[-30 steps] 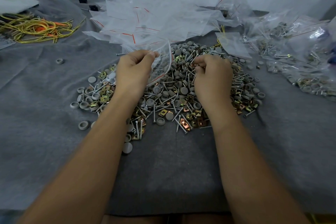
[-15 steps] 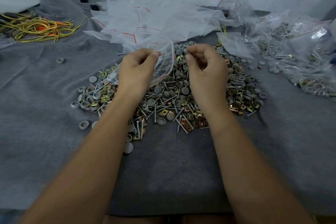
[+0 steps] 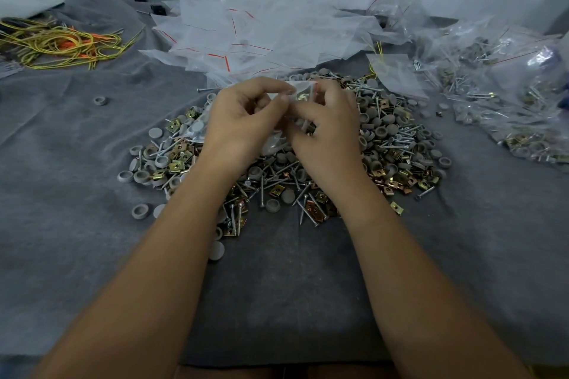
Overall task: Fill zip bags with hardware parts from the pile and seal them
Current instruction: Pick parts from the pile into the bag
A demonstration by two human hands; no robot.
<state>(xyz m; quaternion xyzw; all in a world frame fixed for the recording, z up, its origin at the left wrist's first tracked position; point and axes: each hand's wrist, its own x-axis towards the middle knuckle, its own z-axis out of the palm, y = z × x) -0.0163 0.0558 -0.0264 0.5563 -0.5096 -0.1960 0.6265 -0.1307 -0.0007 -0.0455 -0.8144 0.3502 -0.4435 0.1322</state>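
Left hand [image 3: 246, 120] and right hand [image 3: 326, 129] pinch a clear zip bag [image 3: 303, 92] above the hardware pile [image 3: 394, 144]; filled bags [image 3: 505, 101] at two o'clock.

both bare forearms reach forward and converge, the left hand [image 3: 246, 120] and right hand [image 3: 326, 129] meeting at the centre with knuckles up, fingers curled and fingertips pinched close together, the thumbs and forefingers of both hands nearly touching each other.

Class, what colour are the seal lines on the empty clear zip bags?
Red seal lines, clearest in the head view.
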